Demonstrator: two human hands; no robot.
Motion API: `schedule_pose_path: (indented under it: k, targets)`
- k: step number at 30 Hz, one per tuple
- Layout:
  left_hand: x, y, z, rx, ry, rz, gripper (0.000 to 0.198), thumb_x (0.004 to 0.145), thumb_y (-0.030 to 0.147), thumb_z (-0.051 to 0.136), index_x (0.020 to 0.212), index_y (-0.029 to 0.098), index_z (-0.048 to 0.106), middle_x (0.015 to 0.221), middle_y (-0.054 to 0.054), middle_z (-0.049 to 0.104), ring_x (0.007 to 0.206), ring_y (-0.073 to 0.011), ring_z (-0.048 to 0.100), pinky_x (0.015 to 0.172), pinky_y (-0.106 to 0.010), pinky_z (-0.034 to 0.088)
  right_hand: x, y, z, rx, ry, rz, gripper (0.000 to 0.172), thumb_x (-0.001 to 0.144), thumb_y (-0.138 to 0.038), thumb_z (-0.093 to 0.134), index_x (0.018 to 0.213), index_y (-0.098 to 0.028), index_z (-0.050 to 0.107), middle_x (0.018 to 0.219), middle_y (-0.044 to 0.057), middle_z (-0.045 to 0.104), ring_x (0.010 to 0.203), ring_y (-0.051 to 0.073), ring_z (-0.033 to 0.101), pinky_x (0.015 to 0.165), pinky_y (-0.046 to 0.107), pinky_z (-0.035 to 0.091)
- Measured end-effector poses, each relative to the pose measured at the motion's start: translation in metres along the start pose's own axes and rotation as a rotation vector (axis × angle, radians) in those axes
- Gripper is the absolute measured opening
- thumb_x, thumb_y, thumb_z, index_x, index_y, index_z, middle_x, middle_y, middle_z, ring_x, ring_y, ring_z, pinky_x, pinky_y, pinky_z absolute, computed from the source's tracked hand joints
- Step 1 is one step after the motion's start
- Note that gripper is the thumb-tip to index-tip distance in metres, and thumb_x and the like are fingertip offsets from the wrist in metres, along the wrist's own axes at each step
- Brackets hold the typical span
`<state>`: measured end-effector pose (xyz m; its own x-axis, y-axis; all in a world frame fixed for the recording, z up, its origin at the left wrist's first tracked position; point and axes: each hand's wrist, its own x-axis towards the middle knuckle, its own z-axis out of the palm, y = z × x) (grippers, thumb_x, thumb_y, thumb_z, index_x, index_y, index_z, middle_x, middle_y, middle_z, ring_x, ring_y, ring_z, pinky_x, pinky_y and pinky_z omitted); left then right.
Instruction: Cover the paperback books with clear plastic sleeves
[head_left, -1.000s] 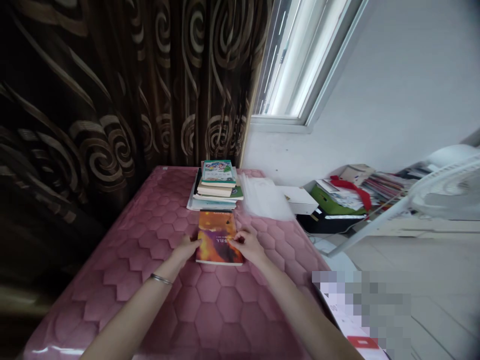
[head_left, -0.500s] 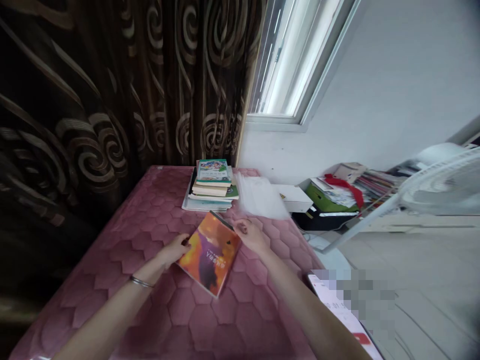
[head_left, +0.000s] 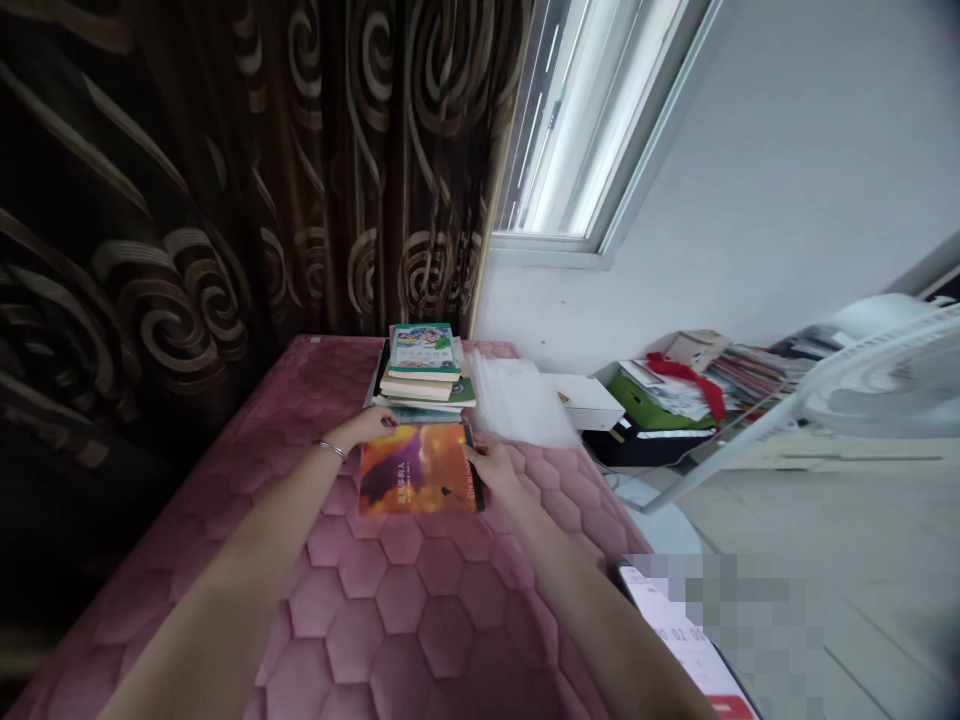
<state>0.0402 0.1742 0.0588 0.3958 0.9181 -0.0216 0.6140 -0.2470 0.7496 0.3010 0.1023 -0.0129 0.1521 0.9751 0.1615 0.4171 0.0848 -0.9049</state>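
Left hand (head_left: pixel 373 424) pinching far edge, right hand (head_left: pixel 493 467) gripping right-end edge of orange-and-purple paperback book (head_left: pixel 420 470). Book sideways, just in front of stacked books with green-bordered top cover (head_left: pixel 424 350), over pink hexagon-quilted surface (head_left: pixel 405 610); contact with it unclear.

Orange book (head_left: pixel 420 470) cover — title ending "的人"; phone (head_left: pixel 688 655) screen — "02", neighbouring digits unclear.
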Motion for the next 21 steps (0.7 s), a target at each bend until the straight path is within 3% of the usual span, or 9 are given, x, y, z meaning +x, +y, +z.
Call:
schedule_pose_path:
  k: [4,10,14,17,21]
  targets:
    - [0.013,-0.002,0.007,0.122,0.120,-0.042,0.010,0.064,0.019,0.065,0.074,0.016,0.063,0.068,0.000,0.063,0.066,-0.0160,0.058,0.061,-0.024,0.044,0.011,0.007,0.001,-0.060,0.061,0.039,0.024,0.074,-0.032,0.060,0.093,-0.018,0.067,0.083,0.005,0.074,0.074,0.022,0.069,0.066,0.031,0.053]
    - [-0.007,0.008,0.014,0.266,0.293,-0.025,0.013,0.071,0.018,0.066,0.085,0.020,0.065,0.093,-0.006,0.066,0.095,-0.0227,0.060,0.085,-0.035,0.045,0.009,0.009,0.004,-0.170,0.114,0.060,0.022,0.074,-0.031,0.059,0.090,-0.018,0.065,0.084,0.006,0.073,0.077,0.022,0.068,0.069,0.031,0.051]
    - [-0.032,0.015,0.025,0.295,0.418,0.001,0.014,0.077,0.015,0.060,0.089,0.021,0.065,0.115,-0.008,0.059,0.113,-0.0258,0.052,0.098,-0.042,0.038,0.006,0.003,0.002,-0.254,0.135,0.064,0.016,0.072,-0.032,0.061,0.081,-0.019,0.063,0.076,0.006,0.071,0.073,0.023,0.067,0.065,0.030,0.049]
    - [-0.059,0.011,0.034,0.257,0.461,-0.004,0.012,0.080,0.018,0.057,0.089,0.020,0.065,0.108,-0.008,0.061,0.105,-0.0214,0.057,0.098,-0.037,0.042,0.003,-0.004,-0.001,-0.299,0.150,0.051,0.012,0.071,-0.031,0.063,0.075,-0.020,0.062,0.074,0.006,0.070,0.074,0.024,0.067,0.066,0.029,0.047]
    - [-0.107,-0.007,0.043,0.174,0.492,-0.084,0.019,0.087,0.020,0.045,0.093,0.018,0.063,0.092,-0.006,0.068,0.086,-0.0173,0.066,0.082,-0.031,0.052,-0.006,-0.009,-0.005,-0.308,0.163,0.017,0.015,0.073,-0.031,0.061,0.079,-0.018,0.061,0.079,0.009,0.071,0.077,0.024,0.067,0.070,0.031,0.048]
